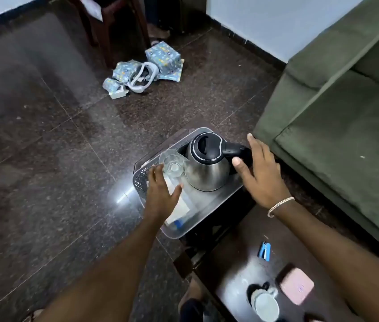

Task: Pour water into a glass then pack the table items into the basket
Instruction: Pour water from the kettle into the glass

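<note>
The basket point(142, 180) is a grey plastic box with small holes in its side wall. It sits at the far end of the dark bench point(234, 240), with its long side running from near the person toward the far floor.

The left hand point(160, 194) is over the left part of the basket. Its fingers point(154, 173) are spread wide and hold nothing. The fingertips are right beside the glass; whether they touch it is hard to tell.

The glass point(172, 162) is clear and round. It stands up straight inside the basket, with its open top facing up. It stands just left of the kettle.

Under the left hand, a clear bottle point(183, 210) with a white label and a blue cap lies flat in the basket. Its cap end points toward the person.

The kettle point(207, 166) is shiny silver with a black lid. It stands upright in the right part of the basket. Its black handle point(234, 149) sticks out to the right, toward the green sofa point(346, 112).

The right hand point(260, 168) is just right of the kettle, next to the handle. Its fingers are spread and not closed on anything. The thumb point(238, 165) is close to the handle. A bracelet point(279, 205) is on the wrist.
</note>
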The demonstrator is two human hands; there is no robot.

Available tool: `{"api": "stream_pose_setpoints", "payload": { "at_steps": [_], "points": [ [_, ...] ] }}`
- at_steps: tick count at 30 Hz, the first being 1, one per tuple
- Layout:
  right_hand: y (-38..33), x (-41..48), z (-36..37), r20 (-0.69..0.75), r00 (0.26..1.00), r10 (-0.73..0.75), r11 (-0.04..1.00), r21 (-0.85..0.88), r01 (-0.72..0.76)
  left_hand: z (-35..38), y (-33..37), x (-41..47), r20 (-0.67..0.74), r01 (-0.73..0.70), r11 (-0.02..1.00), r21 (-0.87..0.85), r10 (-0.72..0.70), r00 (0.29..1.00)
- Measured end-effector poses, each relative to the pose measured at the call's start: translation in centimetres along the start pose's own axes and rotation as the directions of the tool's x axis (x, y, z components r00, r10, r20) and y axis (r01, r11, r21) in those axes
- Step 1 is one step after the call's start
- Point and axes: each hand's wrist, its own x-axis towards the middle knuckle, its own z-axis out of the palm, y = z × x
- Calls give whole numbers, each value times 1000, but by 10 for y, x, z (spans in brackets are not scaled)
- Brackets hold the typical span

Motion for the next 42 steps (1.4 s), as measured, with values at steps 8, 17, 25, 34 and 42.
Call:
{"api": "stream_pose_setpoints", "payload": {
  "at_steps": [8,17,25,34,42],
  "points": [
    [24,57,17,-74,995,62,965,258,-41,30,-22,39,-82,25,995,-95,-33,996],
    [42,90,39,110,956,271,899,326,-292,41,-36,58,-171,-14,972,-236,-28,985],
    [40,86,51,-59,960,273,888,401,-227,38,-40,60,-190,-77,972,-220,35,981],
    [43,81,38,-112,964,239,834,532,-145,16,-33,48,-168,-34,945,-325,-23,985],
    [52,52,-80,-249,933,259,772,634,-45,-14,34,30,-136,-210,931,-299,176,975]
  ]
}}
